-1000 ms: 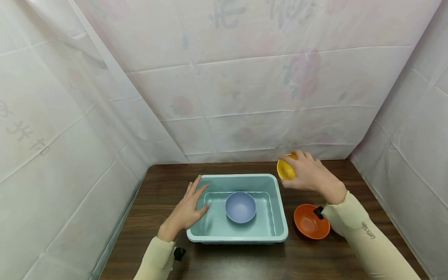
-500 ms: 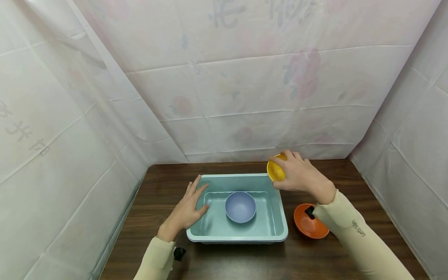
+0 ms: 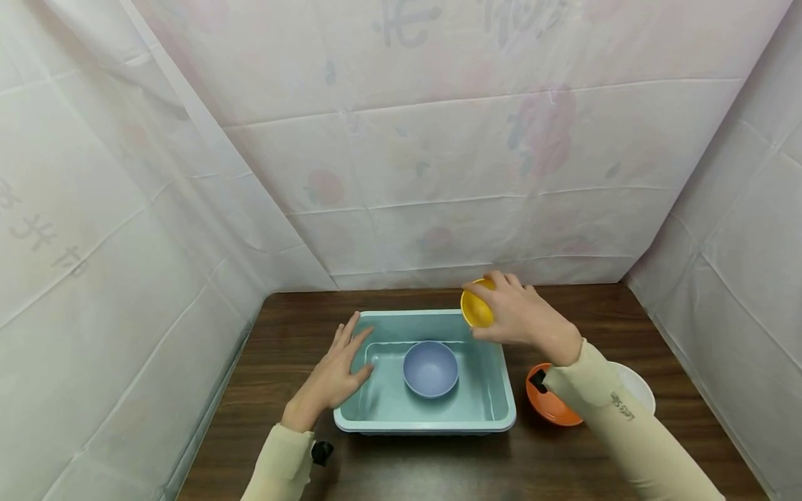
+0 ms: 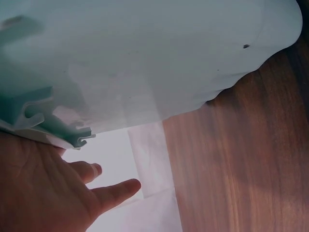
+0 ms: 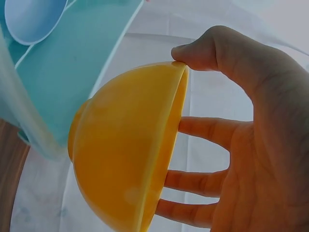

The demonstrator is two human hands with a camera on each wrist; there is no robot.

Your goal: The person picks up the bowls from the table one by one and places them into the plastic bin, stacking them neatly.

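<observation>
My right hand (image 3: pixel 523 313) grips a yellow bowl (image 5: pixel 125 140) by its rim, thumb on one side and fingers on the other. The bowl is tilted on its side, over the far right corner of a pale teal plastic basin (image 3: pixel 426 426). Inside the basin a periwinkle-blue bowl (image 3: pixel 430 369) stands upright near the middle. My left hand (image 3: pixel 332 379) lies at the basin's left rim with its fingers spread. In the left wrist view that hand (image 4: pixel 43 183) is at the lower left, under the basin's outer wall (image 4: pixel 145 58).
Right of the basin, an orange bowl (image 3: pixel 553 409) sits on the dark wood table (image 3: pixel 426 466), partly under my right sleeve. Beside it is a white dish (image 3: pixel 638 386), also partly covered. White printed sheeting (image 3: pixel 438 174) hangs behind the table and along both sides.
My right hand has carried the yellow bowl leftward, from beside the basin to over its far right corner. More of the white dish shows. The left hand has stayed in place.
</observation>
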